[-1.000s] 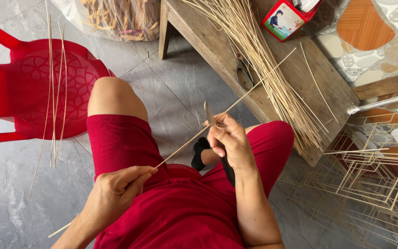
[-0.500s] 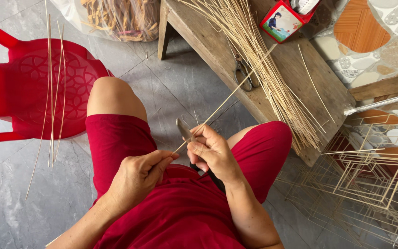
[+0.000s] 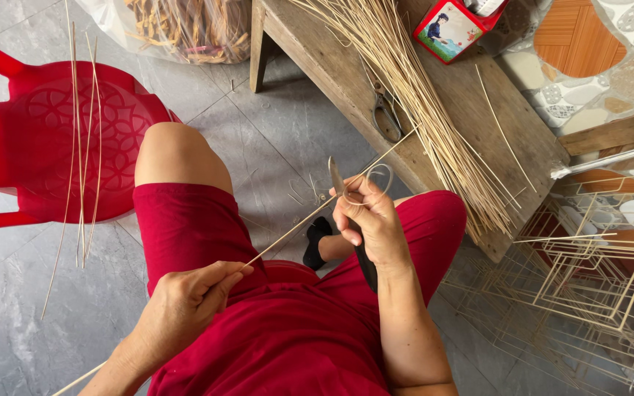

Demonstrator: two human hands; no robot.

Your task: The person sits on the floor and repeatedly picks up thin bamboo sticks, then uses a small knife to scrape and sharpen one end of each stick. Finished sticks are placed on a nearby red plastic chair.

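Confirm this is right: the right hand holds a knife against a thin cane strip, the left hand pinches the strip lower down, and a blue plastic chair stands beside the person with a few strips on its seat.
Not quite. The head view shows the chair is red, not blue. The rest stands: the right hand holds a knife against the thin strip, the left hand pinches it lower down, and a few strips lie on the seat.

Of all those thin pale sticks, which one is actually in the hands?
The single stick running slantwise across the lap, pinched by the left hand and meeting the knife in the right hand. The others lie loose on the bench and red chair.

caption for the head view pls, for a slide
Right hand holds a knife against a thin cane strip pinched by left hand.
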